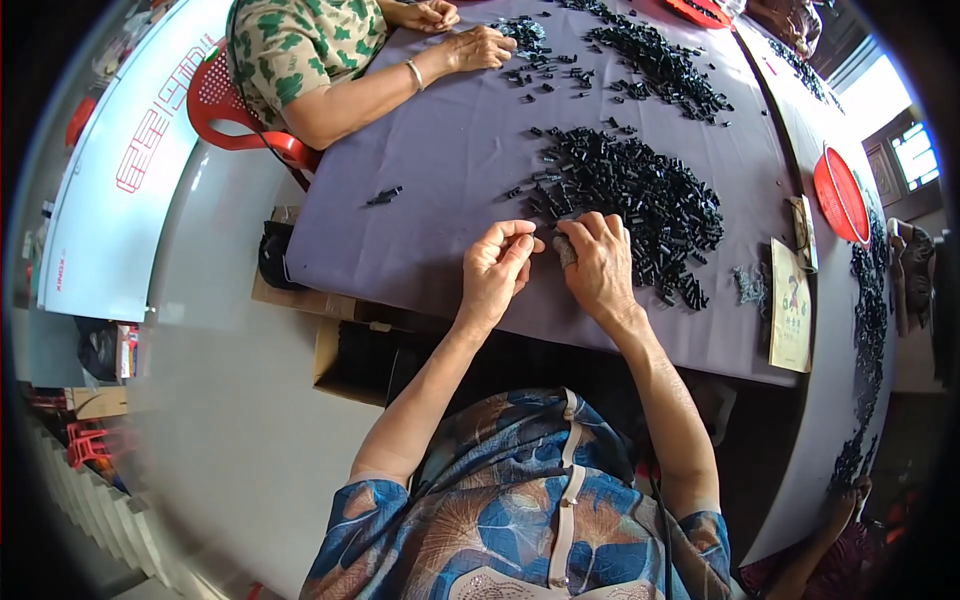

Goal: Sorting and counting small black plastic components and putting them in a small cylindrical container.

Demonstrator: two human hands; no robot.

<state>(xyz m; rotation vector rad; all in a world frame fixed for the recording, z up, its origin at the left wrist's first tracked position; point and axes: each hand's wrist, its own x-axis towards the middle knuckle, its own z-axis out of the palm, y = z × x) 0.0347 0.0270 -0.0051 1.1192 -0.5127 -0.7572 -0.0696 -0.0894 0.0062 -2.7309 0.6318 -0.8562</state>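
A heap of small black plastic pieces covers the purple-grey tablecloth just beyond my hands. At the heap's near left edge, my left hand is closed in a pinch, with a tiny dark piece showing at the fingertips. Close beside it, my right hand has its fingers bent down and together, knuckles up. A greyish covering shows around the right thumb. Whatever lies under these right fingers is hidden. To the left, a few black pieces lie apart from the heap.
Another person's hand works at a far-left pile. A second black heap lies beyond mine. At right are small greyish pieces, a yellowish booklet and a red basket. A red chair stands left.
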